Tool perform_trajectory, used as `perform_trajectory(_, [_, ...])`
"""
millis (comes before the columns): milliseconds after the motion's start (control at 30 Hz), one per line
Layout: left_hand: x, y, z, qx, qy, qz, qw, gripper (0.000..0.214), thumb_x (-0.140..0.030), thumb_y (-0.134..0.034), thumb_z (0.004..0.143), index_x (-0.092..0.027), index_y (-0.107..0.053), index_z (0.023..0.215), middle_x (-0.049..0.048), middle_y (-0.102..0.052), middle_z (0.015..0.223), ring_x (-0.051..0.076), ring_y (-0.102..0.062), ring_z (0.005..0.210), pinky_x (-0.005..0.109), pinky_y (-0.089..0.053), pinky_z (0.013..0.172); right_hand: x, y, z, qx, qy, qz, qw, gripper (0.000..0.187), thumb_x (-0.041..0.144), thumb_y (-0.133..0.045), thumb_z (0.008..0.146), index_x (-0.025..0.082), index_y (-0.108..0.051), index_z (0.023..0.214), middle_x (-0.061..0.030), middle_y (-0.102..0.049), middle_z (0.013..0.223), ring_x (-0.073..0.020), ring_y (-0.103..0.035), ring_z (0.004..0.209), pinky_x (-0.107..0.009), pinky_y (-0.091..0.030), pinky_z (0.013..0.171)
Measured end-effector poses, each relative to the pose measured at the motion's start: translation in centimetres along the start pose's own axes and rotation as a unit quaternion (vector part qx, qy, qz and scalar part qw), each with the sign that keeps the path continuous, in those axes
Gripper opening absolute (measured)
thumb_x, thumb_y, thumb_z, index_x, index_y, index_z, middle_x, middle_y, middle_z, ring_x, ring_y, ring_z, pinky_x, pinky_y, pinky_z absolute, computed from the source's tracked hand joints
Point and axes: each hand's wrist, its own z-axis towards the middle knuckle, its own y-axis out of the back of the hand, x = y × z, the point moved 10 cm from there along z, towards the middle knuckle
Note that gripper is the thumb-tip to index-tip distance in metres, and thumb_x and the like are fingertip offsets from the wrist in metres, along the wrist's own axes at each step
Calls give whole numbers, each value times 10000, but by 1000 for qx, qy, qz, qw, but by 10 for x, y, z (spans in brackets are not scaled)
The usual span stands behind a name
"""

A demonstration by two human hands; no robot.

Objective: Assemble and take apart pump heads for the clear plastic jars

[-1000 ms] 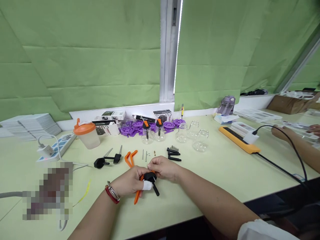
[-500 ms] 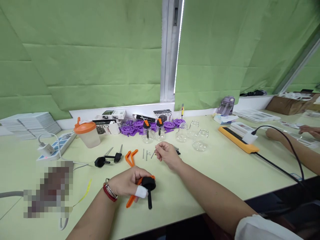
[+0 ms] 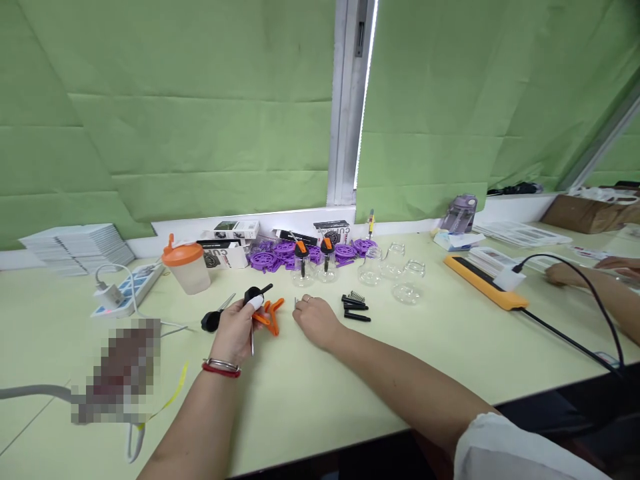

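Note:
My left hand [image 3: 237, 330] is closed around a black round cap with a short handle [image 3: 254, 293]. A thin metal rod [image 3: 252, 343] sticks out below the fingers. Orange bent handles [image 3: 274, 319] lie right beside this hand; whether one is also gripped is unclear. Left of it rests another black cap [image 3: 210, 321] with a metal rod. My right hand [image 3: 316, 321] is low on the table, its fingers curled down over small metal pins [image 3: 296, 301]; what the fingertips pinch is hidden. Black sticks [image 3: 356, 307] and a spring [image 3: 357, 295] lie to its right.
Glass jars [image 3: 407, 290] stand behind the black sticks, with two capped bottles [image 3: 327, 270] and purple parts [image 3: 270, 257] further left. An orange-lidded cup [image 3: 193, 273] and a power strip [image 3: 130, 293] are at left. A yellow-black strip [image 3: 485, 283] and a co-worker's hands [image 3: 565, 273] are at right.
My left hand has moved up and away, and the black cap now points upward. My right hand has come down onto the pins, uncovering the black sticks. The view has shifted slightly.

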Motion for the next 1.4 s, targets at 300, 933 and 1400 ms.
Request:
perform_trajectory(300, [6,-11,-2,53,16,36,998,242,-136,-668,583,-83,-586,805,37,-624,571,124,-573,489,226,-420,479,-19,8,-4,-57,-75,178,979,258,165,-396,912,132,-653,911,-111,-658,931,-208,-528,946,-322,-396,830])
perform_trajectory(933, [-21,20,12,-60,-149,390,907,367,-342,-553,748,-170,-563,1072,24,-596,750,166,-594,585,325,-494,612,-112,11,-57,-272,-333,751,501,284,381,-655,673,147,-579,816,40,-539,549,-55,-400,422,-202,-294,412])
perform_trajectory(1400, [-2,-20,13,-28,-135,697,703,316,-239,-352,847,-127,-628,952,143,-585,981,217,-621,787,316,-465,729,-115,11,-57,-249,-305,769,503,302,388,-665,672,146,-591,837,38,-553,553,-55,-404,412,-206,-288,410])
